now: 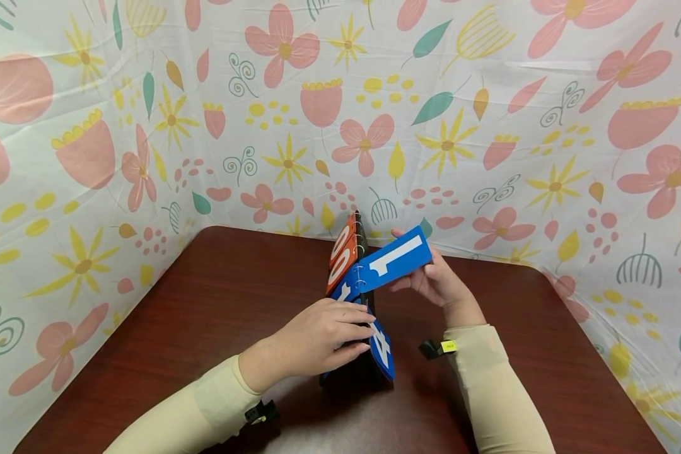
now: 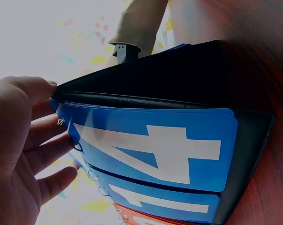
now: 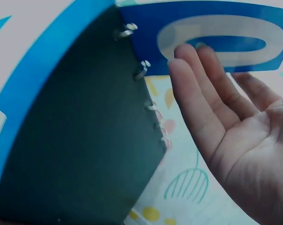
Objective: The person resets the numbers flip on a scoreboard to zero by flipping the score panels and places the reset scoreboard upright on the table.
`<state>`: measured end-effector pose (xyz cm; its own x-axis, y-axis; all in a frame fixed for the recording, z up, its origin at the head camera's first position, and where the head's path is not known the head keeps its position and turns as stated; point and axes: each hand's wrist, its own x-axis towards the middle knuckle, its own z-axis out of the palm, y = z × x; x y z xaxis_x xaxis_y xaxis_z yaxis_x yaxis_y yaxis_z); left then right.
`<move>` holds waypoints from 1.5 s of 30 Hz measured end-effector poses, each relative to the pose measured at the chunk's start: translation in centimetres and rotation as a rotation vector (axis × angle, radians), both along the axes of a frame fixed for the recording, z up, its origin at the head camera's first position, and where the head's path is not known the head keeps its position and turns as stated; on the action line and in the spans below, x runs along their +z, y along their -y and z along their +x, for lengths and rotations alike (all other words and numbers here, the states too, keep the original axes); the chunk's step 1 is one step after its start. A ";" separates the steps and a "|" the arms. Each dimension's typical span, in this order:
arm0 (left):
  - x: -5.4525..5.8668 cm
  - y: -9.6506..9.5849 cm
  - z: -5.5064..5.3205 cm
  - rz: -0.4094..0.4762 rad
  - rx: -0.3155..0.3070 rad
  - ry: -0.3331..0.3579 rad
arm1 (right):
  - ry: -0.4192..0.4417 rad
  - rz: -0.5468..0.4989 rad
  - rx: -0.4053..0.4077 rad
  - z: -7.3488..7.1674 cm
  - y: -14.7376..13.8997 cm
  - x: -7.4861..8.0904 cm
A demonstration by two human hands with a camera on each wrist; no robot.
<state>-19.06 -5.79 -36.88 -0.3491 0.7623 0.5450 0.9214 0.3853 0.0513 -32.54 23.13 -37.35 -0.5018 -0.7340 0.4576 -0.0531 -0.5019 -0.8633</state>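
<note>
A flip scoreboard stands on the table, its number cards ringed along the top. My left hand holds its near top end, thumb at the ridge corner and fingers over the top. Blue cards reading 4 and 1 hang below that hand in the left wrist view. My right hand is under a raised blue card with a white 1, straight fingers against its underside. That underside shows a white 0 in the right wrist view.
Red cards with zeros hang at the scoreboard's far end. The brown table meets a flower-patterned cloth at its back and sides. A small camera sits on the right sleeve, another by the left sleeve.
</note>
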 end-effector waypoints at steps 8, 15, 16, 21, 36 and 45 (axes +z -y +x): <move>0.0 0.0 -0.1 0.001 -0.005 0.002 | -0.117 0.191 -0.343 1.6 2.6 0.8; 0.0 0.0 -0.1 0.002 -0.009 -0.010 | -0.362 0.380 -0.586 2.1 5.1 0.7; 0.0 0.0 -0.1 0.001 -0.009 -0.015 | -0.389 0.408 -0.607 2.1 5.5 0.7; -0.1 0.1 -0.1 -0.002 -0.017 -0.038 | -0.497 0.514 -0.637 2.2 6.9 0.2; -0.1 0.0 -0.2 -0.016 -0.012 -0.050 | -0.661 0.700 -0.705 3.0 7.6 -0.2; 0.0 0.0 -0.1 -0.013 -0.020 -0.056 | -0.780 0.709 -0.713 2.7 7.5 -0.1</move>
